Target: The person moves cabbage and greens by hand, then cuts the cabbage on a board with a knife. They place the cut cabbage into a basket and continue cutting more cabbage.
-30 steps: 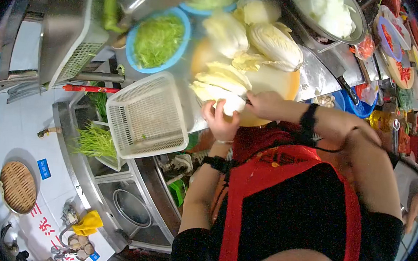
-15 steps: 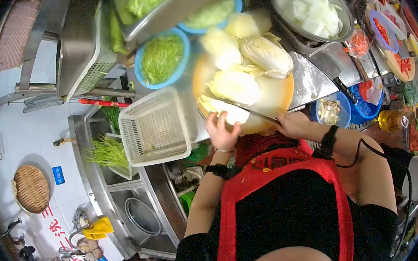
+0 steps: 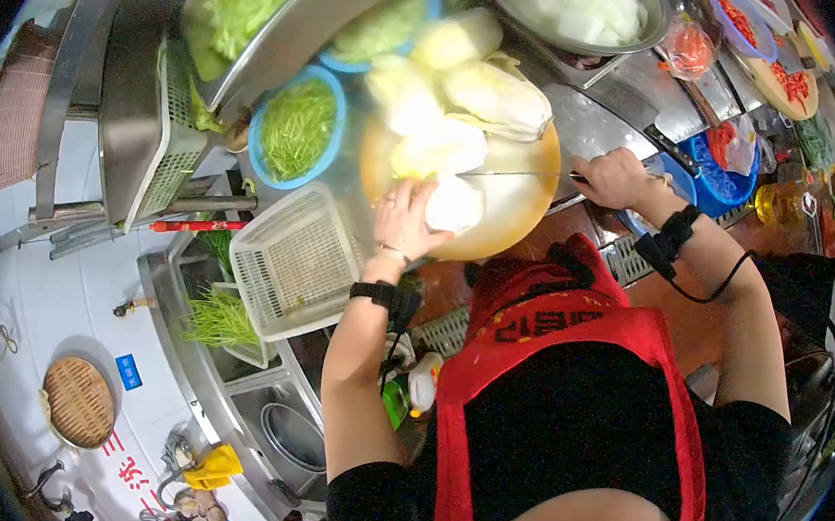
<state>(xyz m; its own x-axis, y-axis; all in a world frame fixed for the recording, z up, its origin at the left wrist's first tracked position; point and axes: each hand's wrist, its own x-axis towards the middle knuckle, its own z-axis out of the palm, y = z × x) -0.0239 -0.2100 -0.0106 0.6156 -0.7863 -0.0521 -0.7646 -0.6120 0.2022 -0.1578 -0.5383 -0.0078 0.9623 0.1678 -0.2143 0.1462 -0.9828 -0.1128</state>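
A round yellowish cutting board (image 3: 509, 231) carries several pale cabbages, among them a whole one (image 3: 498, 100) toward its far right. At the board's near left, my left hand (image 3: 405, 221) is wrapped round a cut cabbage piece (image 3: 455, 205), its white cut face showing. My right hand (image 3: 614, 179) is closed on the handle of a knife (image 3: 521, 175) off the board's right edge. The thin blade reaches left over the board, beside another cabbage half (image 3: 443, 148).
Left of the board are a white plastic basket (image 3: 295, 259) and a blue-rimmed bowl of green shreds (image 3: 296, 128). Metal trays of greens (image 3: 261, 4) stand behind. A bowl of white chunks (image 3: 582, 10) is at the back right, near a blue bag-lined tub (image 3: 722, 179).
My left hand has moved left with the cut cabbage piece. The knife in my right hand has drawn away from that piece, up and to the right. The whole view has shifted slightly.
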